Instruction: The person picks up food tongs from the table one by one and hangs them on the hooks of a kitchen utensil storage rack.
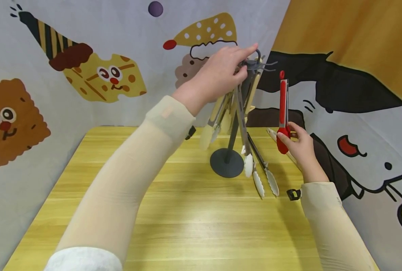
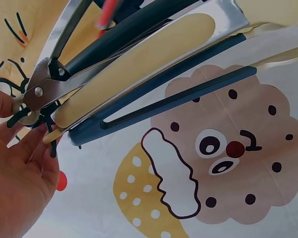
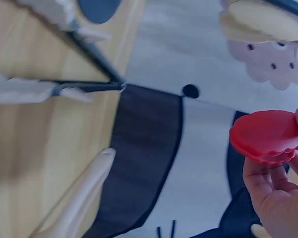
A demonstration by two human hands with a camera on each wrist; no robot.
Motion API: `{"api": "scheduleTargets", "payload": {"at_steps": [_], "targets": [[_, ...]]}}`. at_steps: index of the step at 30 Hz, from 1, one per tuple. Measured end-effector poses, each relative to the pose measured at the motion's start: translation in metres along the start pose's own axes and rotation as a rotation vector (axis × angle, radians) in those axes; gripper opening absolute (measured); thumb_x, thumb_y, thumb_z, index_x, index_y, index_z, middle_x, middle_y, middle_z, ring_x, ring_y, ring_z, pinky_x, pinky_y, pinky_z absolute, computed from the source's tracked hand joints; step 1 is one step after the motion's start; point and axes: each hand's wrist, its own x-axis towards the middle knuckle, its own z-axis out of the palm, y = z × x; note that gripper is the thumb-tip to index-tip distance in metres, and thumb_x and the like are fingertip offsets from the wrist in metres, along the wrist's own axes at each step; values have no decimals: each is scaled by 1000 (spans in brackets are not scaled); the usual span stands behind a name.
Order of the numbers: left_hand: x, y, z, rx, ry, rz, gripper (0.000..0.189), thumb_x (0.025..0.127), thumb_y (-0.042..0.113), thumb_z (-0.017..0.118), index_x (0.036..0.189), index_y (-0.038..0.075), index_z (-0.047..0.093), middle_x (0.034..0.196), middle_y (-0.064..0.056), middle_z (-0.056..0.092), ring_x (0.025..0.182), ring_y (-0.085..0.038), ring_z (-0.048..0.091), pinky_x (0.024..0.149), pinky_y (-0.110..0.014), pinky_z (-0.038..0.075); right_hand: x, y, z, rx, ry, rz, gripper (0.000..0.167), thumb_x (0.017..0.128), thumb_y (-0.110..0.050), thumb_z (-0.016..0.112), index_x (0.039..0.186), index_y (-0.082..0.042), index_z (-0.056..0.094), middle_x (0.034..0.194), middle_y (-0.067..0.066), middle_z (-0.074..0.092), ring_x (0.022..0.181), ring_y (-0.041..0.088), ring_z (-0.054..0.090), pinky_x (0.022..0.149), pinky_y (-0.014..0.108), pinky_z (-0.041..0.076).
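Note:
At the top of a dark metal hook stand (image 1: 221, 165), my left hand (image 1: 223, 69) holds the hooked part with thumb and fingers, the index finger stretched out over it. In the left wrist view my fingers are at the hooks, beside the ends of the hanging tongs. Several tongs with yellow handles (image 2: 144, 64) or dark handles hang there, heads down. My right hand (image 1: 300, 146) pinches red tongs (image 1: 283, 109) by their scalloped head (image 3: 268, 134). These red tongs stand upright in the air right of the stand, with the loop end on top.
Dark-handled tongs with pale scalloped heads (image 1: 272, 182) lie on the wooden table (image 1: 194, 226), right of the stand's base. Farther back lies another pale pair of tongs (image 3: 84, 196), partly behind my right hand. Cartoon-printed cloth (image 1: 119, 30) hangs behind the table.

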Motion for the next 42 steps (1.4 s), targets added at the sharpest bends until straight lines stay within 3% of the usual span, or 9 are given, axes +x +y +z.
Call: {"api": "scheduleTargets", "payload": {"at_steps": [2, 6, 10, 15, 20, 23, 31, 42], "targets": [[0, 0, 0, -2, -1, 1, 52, 101, 28, 32, 151, 30, 17, 142, 8, 45, 124, -6, 42, 94, -22, 36, -1, -7, 0, 25, 15, -4, 60, 89, -46, 58, 139, -16, 44, 133, 14, 48, 116, 28, 46, 97, 53, 44], [0, 0, -1, 0, -3, 5, 52, 101, 29, 32, 151, 29, 17, 141, 6, 46, 119, -7, 44, 91, -23, 36, -6, -21, 0, 78, 44, -54, 54, 89, -41, 61, 136, -18, 47, 123, 4, 54, 106, 12, 50, 92, 25, 48], [0, 1, -2, 17, -5, 2, 52, 102, 30, 33, 151, 28, 18, 139, 5, 48, 118, -9, 46, 92, -24, 38, -11, -34, 0, 144, 53, -114, 49, 90, -33, 63, 135, -20, 50, 119, 0, 56, 104, 6, 51, 84, 11, 46], [0, 4, -2, 45, -7, -14, 53, 102, 33, 33, 152, 29, 17, 134, 4, 51, 114, -10, 47, 91, -23, 40, -15, -46, 1, 159, 51, -169, 49, 89, -30, 64, 134, -18, 51, 120, -1, 54, 105, 6, 51, 83, 9, 46], [0, 6, -1, 66, -6, -13, 53, 101, 34, 34, 152, 28, 17, 132, 2, 52, 116, -11, 48, 95, -25, 41, -16, -50, 2, 168, 41, -163, 48, 89, -29, 65, 133, -17, 51, 121, -1, 53, 107, 6, 50, 83, 9, 46], [1, 6, -1, 82, -6, -15, 53, 101, 34, 34, 152, 28, 17, 133, 2, 52, 120, -11, 47, 97, -26, 40, -16, -51, 4, 173, 31, -161, 49, 88, -28, 65, 134, -17, 51, 121, -1, 53, 107, 6, 50, 84, 9, 46], [1, 6, 0, 79, 12, 0, 53, 101, 31, 34, 151, 26, 19, 126, 1, 55, 111, -12, 50, 91, -26, 41, -16, -47, 8, 173, 13, -185, 49, 88, -23, 66, 134, -15, 52, 119, 1, 53, 107, 7, 50, 83, 8, 46], [0, 6, -1, 76, 6, -7, 53, 101, 30, 33, 152, 27, 18, 125, 2, 55, 109, -12, 49, 88, -25, 41, -14, -47, 10, 207, 6, -215, 47, 89, -19, 66, 133, -13, 52, 114, -6, 53, 105, 7, 51, 82, 7, 46]]}}
